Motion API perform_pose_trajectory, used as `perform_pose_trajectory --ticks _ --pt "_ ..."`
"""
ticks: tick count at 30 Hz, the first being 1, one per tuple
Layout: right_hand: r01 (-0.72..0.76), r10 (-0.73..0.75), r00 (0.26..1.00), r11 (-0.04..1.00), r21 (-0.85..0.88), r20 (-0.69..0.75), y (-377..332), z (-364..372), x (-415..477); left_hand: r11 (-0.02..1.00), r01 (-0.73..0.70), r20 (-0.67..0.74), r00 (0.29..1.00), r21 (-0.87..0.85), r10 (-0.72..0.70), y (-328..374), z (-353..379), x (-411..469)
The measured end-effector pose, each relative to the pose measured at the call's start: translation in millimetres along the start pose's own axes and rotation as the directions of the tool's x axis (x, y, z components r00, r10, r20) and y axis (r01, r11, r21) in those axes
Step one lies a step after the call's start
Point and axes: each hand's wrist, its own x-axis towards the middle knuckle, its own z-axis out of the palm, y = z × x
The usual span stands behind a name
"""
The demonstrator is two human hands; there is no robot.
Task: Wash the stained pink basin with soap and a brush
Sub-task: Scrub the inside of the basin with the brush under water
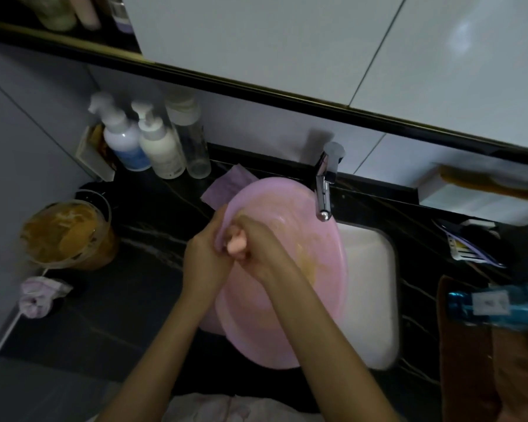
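Tub [67, 236]: far left of the grip, on the dark counter [128, 300]; holds brown paste, prob. the same stuff as the stains.
Bottles [147, 144]: up-left of the grip, by the wall; pump type, poss. soap. No hand on them.
Left hand [206, 257]: fingers curled over the basin's near-left rim, holding it tipped up.
Pale pink object [234, 245]: between the two hands, at the rim. Brush handle or soap bar, cannot tell (blurred, mostly covered).
Right hand [256, 251]: fingers wrapped round the pale pink object, knuckles pressed against the left hand.
Basin [287, 315]: the task's thing. Stands tilted over the sink, inside facing right of the grip, rim held at its left edge.
Stains [305, 260]: just right of the grip, on the inner wall; yellow-brown smear across the mid part.
Tap [323, 190]: up-right of the grip, spout above the basin's far rim; no water seen running.
Sink [369, 284]: right of and below the basin; white, looks dry.
Progress (est.): early. No foam visible and the smear is not cleared, so the hands are likely just readying the tool at the rim.
Left to do (est.): soap on, scrub the inner wall, rinse under the tap.
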Motion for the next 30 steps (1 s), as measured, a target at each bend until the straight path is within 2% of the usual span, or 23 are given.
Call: perform_pose_trajectory --ticks 2,3,5,7,8,9,10,11,13,16,18,20,24,25,26,28,30 --pt "-0.02 0.022 0.999 0.999 -0.029 0.048 -3 -4 -6 0.999 -0.038 -0.011 0.999 0.029 0.038 0 -5 4" --pt "0.014 -0.013 0.999 1.0 -0.01 0.029 -11 -9 0 0.998 -0.044 -0.009 0.999 0.043 0.044 0 -6 4" --pt "0.158 -0.145 0.983 0.981 0.116 -0.112 -27 -21 20 0.998 -0.03 -0.006 1.0 0.061 0.03 1 -9 1" --pt "0.286 -0.214 0.932 0.93 0.231 -0.292 -30 -36 37 0.998 -0.017 0.01 1.0 0.06 0.017 -1 -10 -2" --pt "0.298 -0.219 0.917 0.932 0.207 -0.332 -24 -44 40 0.998 -0.006 0.007 1.0 0.055 0.005 -3 -11 -3" --pt "0.266 -0.213 0.913 0.957 0.112 -0.349 -16 -53 41 0.999 0.002 -0.007 1.0 0.051 -0.002 -5 -12 -3" --pt "0.193 -0.2 0.914 0.98 -0.054 -0.352 -5 -62 37 0.999 0.007 -0.02 1.0 0.048 -0.006 -6 -13 -3" --pt "0.105 -0.201 0.913 0.957 -0.271 -0.354 6 -71 31 0.999 0.005 -0.027 1.0 0.042 -0.004 -8 -15 -2" --pt "0.029 -0.28 0.915 0.764 -0.645 -0.291 33 -85 16 1.0 0.005 -0.034 0.999 0.018 -0.004 -13 -19 -3" --pt "0.08 -0.461 0.876 0.428 -0.9 -0.141 58 -85 1 1.0 0.02 -0.039 0.999 -0.01 -0.021 -15 -20 -3" --pt "0.077 -0.578 0.813 0.229 -0.97 -0.072 54 -74 0 1.0 0.021 -0.047 0.999 -0.021 -0.022 -14 -20 -1" --pt "0.082 -0.663 0.748 0.092 -0.992 0.0 43 -61 7 0.999 0.022 -0.035 0.999 -0.029 -0.023 -13 -19 -1" --pt "-0.009 -0.634 0.768 -0.155 -0.988 0.092 27 -44 43 1.0 -0.007 -0.046 0.999 -0.007 0.006 -9 -20 -5" --pt "-0.074 -0.639 0.766 -0.185 -0.98 0.063 25 -50 51 1.0 -0.013 -0.05 0.999 -0.004 0.013 -8 -20 -5" --pt "-0.158 -0.653 0.757 -0.159 -0.975 -0.016 21 -58 55 1.0 -0.016 -0.049 0.999 -0.01 0.015 -6 -21 -5" --pt "-0.307 -0.68 0.707 -0.043 -0.951 -0.197 14 -78 56 0.999 -0.019 -0.05 0.999 -0.029 0.018 -4 -22 -5" --pt "-0.351 -0.672 0.684 0.038 -0.935 -0.284 10 -88 55 0.999 -0.021 -0.047 0.999 -0.036 0.02 -6 -23 -3"
